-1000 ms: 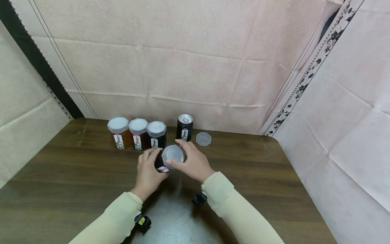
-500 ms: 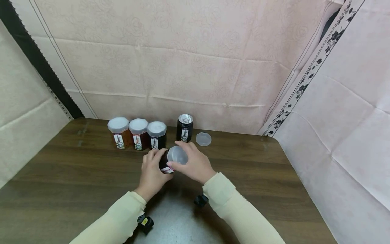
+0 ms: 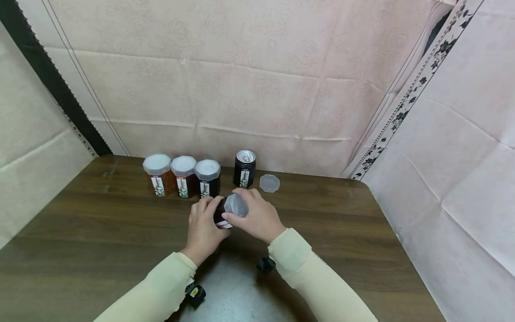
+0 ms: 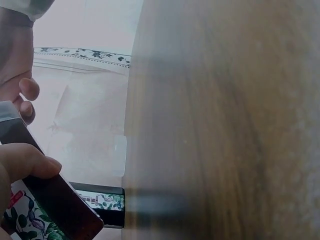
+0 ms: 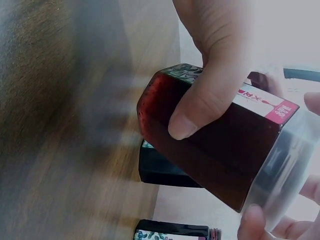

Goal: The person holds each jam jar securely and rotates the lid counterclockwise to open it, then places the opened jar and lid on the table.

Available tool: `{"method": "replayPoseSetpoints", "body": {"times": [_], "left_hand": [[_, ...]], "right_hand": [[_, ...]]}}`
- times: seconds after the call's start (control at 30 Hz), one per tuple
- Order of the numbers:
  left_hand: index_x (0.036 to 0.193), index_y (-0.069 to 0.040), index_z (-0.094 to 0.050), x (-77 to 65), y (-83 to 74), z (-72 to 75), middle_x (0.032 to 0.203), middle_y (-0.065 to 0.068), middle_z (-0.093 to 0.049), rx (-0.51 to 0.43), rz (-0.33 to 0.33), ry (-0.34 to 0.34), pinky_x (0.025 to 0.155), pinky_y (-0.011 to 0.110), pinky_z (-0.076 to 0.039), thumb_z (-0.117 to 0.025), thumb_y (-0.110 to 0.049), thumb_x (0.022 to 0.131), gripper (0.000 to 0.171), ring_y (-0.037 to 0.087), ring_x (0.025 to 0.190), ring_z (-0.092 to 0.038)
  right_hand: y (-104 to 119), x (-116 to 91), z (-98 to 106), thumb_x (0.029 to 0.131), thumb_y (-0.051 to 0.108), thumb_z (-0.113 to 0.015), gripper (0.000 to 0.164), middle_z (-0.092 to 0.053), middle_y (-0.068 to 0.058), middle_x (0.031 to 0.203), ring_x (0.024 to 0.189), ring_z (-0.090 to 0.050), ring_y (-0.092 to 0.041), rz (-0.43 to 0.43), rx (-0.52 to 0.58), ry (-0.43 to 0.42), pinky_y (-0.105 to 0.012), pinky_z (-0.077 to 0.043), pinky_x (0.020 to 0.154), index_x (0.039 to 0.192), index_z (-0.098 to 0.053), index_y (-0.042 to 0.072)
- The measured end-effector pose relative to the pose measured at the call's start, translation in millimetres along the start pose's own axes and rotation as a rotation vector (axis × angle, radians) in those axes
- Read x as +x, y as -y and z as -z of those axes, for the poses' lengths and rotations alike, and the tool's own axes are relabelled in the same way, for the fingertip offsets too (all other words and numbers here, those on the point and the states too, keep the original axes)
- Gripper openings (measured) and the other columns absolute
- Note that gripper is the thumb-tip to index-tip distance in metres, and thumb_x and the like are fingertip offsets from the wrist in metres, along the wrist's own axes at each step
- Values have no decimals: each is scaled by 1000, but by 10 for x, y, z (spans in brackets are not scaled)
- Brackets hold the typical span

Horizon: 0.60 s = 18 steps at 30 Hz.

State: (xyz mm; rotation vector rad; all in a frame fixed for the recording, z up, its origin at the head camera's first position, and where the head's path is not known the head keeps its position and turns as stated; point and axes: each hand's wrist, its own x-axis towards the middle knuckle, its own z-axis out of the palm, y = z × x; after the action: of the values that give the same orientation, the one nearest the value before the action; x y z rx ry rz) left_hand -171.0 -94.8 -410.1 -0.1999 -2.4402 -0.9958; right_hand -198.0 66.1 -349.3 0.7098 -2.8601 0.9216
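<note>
- Jar (image 3: 220,213) tilted off the table (image 3: 342,250), nearer the person than the can (image 3: 244,172), its lid (image 3: 236,205) toward the right.
- Left hand (image 3: 204,229) grips the jar's body, thumb and fingers curled round it.
- Right hand (image 3: 258,218) holds the lid, thumb and fingers bent around it.
- Three capped jars (image 3: 185,176) stand left of the can; a clear disc (image 3: 269,183) lies right of it.

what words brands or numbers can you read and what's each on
Nothing reads for certain.
Held dark red translucent-lidded octagonal jar: pink-and-white label, characters too blurred.
Amber octagonal jar, reddish octagonal jar, black octagonal jar: print too small.
Black metal can: print too small.
</note>
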Motion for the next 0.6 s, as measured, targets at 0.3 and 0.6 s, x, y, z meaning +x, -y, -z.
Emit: {"method": "replayPoseSetpoints", "body": {"times": [0.3,0.6], "left_hand": [[124,-8,-56,-19,-26,14,115,16,-47,-4,8,17,81,48,-42,-91,-12,60,73,34,102,-40],[125,-6,-56,-18,-54,61,112,14,-47,16,-22,29,77,45,-47,-92,-14,58,77,32,101,-40]], "right_hand": [[-3,-4,-26,84,51,-64,57,-53,-8,122,88,-57,-22,1,27,11,-34,-53,69,133,-52,24],[3,-26,1,83,42,-68,51,-55,-7,116,85,-58,-21,72,55,-41,-30,-52,65,128,-58,21]]}}
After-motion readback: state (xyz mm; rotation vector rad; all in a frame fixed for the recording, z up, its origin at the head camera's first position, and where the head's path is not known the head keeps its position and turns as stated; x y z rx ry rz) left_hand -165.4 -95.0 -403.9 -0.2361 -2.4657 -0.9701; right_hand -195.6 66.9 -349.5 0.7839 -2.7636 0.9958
